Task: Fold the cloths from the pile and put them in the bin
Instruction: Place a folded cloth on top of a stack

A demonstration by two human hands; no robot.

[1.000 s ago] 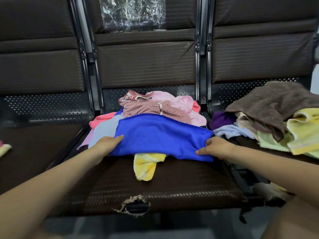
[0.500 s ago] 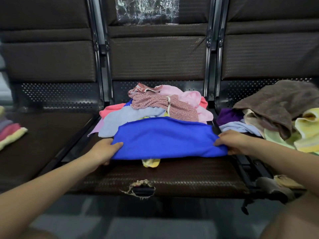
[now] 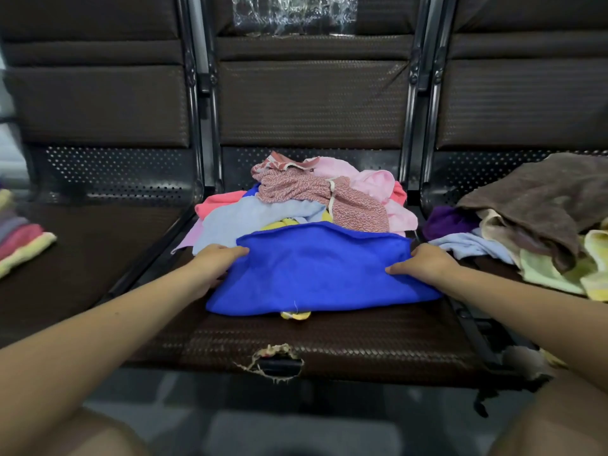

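A bright blue cloth (image 3: 320, 271) lies folded over at the front of a pile of cloths (image 3: 316, 199) on the middle seat. My left hand (image 3: 215, 263) grips its left edge, fingers tucked under the fold. My right hand (image 3: 424, 263) pinches its right edge. A yellow cloth (image 3: 295, 315) peeks out below the blue one. Pink, patterned and pale blue cloths make up the pile behind. No bin is in view.
A second heap with a brown towel (image 3: 539, 199), yellow-green and purple cloths sits on the right seat. Folded cloths (image 3: 19, 238) are stacked on the left seat. The middle seat's front edge has a torn hole (image 3: 274, 360). Seat backs rise behind.
Both hands have drawn the blue cloth toward the seat's front and closer together, so it now covers most of the yellow cloth. The view shifted right, revealing the folded stack at left.
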